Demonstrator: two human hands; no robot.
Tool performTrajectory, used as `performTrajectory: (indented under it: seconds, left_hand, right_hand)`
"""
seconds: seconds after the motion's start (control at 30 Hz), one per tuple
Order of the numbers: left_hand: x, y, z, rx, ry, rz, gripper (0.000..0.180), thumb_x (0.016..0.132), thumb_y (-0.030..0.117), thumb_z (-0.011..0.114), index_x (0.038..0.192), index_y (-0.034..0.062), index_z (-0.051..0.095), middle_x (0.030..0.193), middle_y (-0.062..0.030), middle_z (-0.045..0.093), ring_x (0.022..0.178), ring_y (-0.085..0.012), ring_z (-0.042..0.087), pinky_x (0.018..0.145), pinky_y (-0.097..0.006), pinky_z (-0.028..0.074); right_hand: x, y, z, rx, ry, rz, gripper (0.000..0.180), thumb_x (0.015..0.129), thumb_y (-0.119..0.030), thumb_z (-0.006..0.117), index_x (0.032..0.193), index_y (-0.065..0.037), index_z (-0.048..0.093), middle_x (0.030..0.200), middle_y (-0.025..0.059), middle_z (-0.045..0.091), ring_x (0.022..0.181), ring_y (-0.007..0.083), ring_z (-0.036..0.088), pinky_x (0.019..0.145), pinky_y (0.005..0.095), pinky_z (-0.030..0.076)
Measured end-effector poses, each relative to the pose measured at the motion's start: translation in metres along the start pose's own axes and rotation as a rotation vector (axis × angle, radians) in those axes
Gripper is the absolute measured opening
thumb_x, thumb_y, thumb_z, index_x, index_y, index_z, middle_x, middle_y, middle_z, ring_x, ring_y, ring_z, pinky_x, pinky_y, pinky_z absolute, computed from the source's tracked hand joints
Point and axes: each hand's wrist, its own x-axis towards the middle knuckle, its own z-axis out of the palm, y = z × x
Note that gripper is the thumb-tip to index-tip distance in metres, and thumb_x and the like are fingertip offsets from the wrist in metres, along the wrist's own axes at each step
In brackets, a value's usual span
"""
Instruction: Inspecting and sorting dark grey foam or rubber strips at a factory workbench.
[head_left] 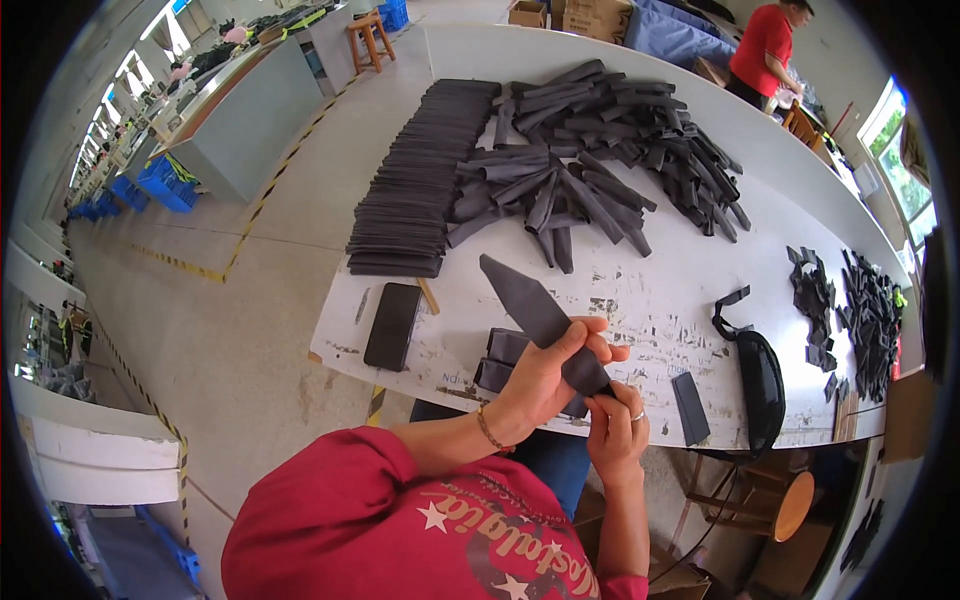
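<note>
While the left hand (pixel 540 385) lies across the middle of a dark fabric strip (pixel 530 303), its thumb clamps the cloth from above and its fingertips show past the far edge, slightly spread. The right hand (pixel 617 430), a ring on one finger, pinches the strip's lower end with thumb and fingers together; how its other fingers sit underneath is hidden. The strip is held above the near edge of the white table (pixel 640 310), slanting so that its pointed free end aims away and to the left. Beyond it, a long neat stack of dark pieces (pixel 415 190) runs beside a loose heap of dark strips (pixel 625 150). A black phone (pixel 393 327) lies at the left, near a small wooden stick (pixel 429 296), and folded dark pieces (pixel 500 350) rest just beside the left hand. To the right of the right hand lie a flat dark piece (pixel 690 409) and a black pouch (pixel 760 390). Farther right is a pile of dark scraps (pixel 872 325).
</note>
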Motion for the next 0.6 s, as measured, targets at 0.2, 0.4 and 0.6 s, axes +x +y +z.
performTrajectory:
  seconds: [0.2, 0.4, 0.6]
  left_hand:
    - [-0.005, -0.006, -0.002, -0.029, -0.053, -0.025, 0.030, 0.098, 0.031, 0.055, 0.113, 0.0049, 0.060, 0.087, -0.0074, 0.066, 0.117, -0.0342, 0.058, 0.104, -0.044, 0.042]
    - [-0.006, -0.008, -0.005, -0.097, -0.085, -0.047, 0.028, 0.099, 0.029, 0.053, 0.112, 0.0058, 0.060, 0.088, -0.0062, 0.065, 0.125, -0.0335, 0.051, 0.110, -0.045, 0.038]
    - [-0.008, -0.008, -0.002, -0.107, -0.067, -0.109, 0.022, 0.100, 0.031, 0.051, 0.106, 0.0121, 0.059, 0.083, -0.0019, 0.061, 0.132, -0.0292, 0.044, 0.115, -0.048, 0.030]
  right_hand:
    - [-0.001, -0.002, 0.001, -0.014, -0.009, 0.006, 0.025, 0.076, 0.003, 0.074, 0.092, -0.002, 0.056, 0.099, 0.0152, 0.058, 0.078, 0.0335, 0.062, 0.060, 0.0399, 0.051]
    - [0.007, -0.006, 0.001, 0.020, -0.029, -0.027, 0.025, 0.076, 0.004, 0.073, 0.092, -0.002, 0.056, 0.101, 0.0144, 0.057, 0.078, 0.0326, 0.062, 0.059, 0.0394, 0.050]
    - [0.005, -0.006, 0.006, 0.017, -0.022, 0.021, 0.018, 0.078, -0.001, 0.073, 0.089, -0.004, 0.059, 0.098, 0.0137, 0.063, 0.079, 0.0323, 0.064, 0.064, 0.0382, 0.052]
